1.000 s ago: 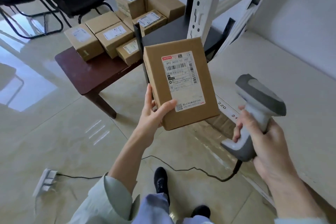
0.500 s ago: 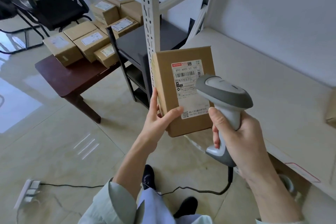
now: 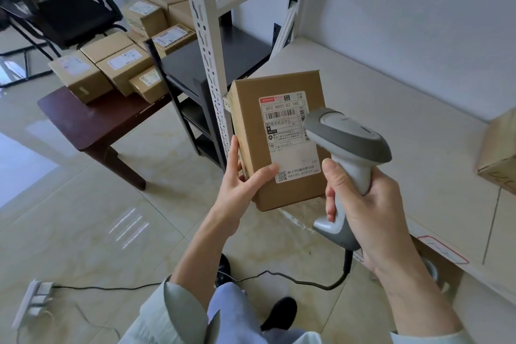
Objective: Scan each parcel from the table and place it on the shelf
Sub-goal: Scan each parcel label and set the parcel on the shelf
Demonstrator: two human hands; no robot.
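Holding the parcel [image 3: 276, 139] upright in our left hand [image 3: 240, 184] – thumb on its label, fingers behind – above the floor beside the shelf [image 3: 391, 109], we aim the barcode scanner [image 3: 346, 148] gripped in our right hand [image 3: 371, 204]. Its head seems to overlap the barcode – too close, and the read may fail.

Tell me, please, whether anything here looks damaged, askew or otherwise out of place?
Nothing stands out. The left hand holds the parcel label up, the right hand aims the scanner at it, and the parcels on the table look intact.
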